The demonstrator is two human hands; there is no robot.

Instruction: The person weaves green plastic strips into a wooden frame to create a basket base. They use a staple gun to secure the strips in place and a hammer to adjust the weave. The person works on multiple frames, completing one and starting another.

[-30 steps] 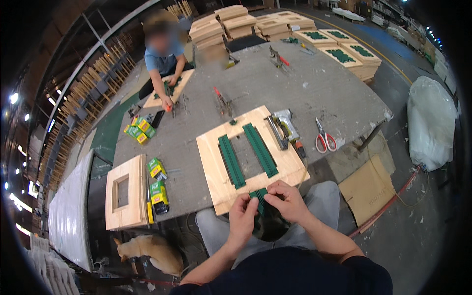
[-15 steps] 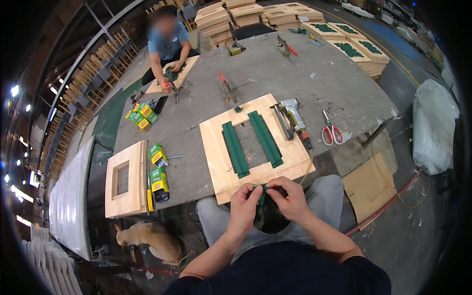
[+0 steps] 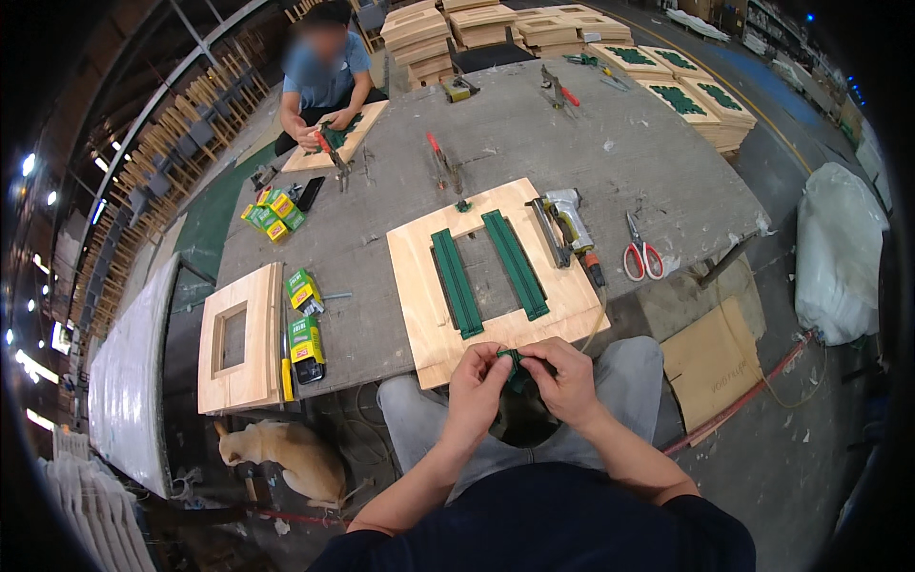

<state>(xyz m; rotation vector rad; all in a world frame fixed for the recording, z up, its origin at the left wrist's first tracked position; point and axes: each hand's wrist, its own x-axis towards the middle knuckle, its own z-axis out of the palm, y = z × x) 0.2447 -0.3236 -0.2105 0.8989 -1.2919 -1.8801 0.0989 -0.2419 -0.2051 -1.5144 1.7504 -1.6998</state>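
Observation:
My left hand (image 3: 474, 378) and my right hand (image 3: 564, 378) meet over my lap and together pinch a small piece of green strip (image 3: 512, 359). Just beyond them a square wooden frame (image 3: 416, 276) lies on the grey table (image 3: 591, 143), with two green strips (image 3: 458, 283) (image 3: 515, 264) laid along the sides of its opening. A pneumatic stapler (image 3: 569, 218) rests at the frame's right edge, and red-handled scissors (image 3: 641, 252) lie further right.
A second wooden frame (image 3: 244, 336) and green staple boxes (image 3: 305, 324) sit at the table's left. A dog (image 3: 281, 456) lies on the floor below. Another person (image 3: 324, 71) works at the far end. Stacked frames (image 3: 686, 91) and a white sack (image 3: 839, 253) stand to the right.
My hands stay together on the green piece, with the fingers shifting slightly. The view has tilted a little, so the table sits lower in the frame.

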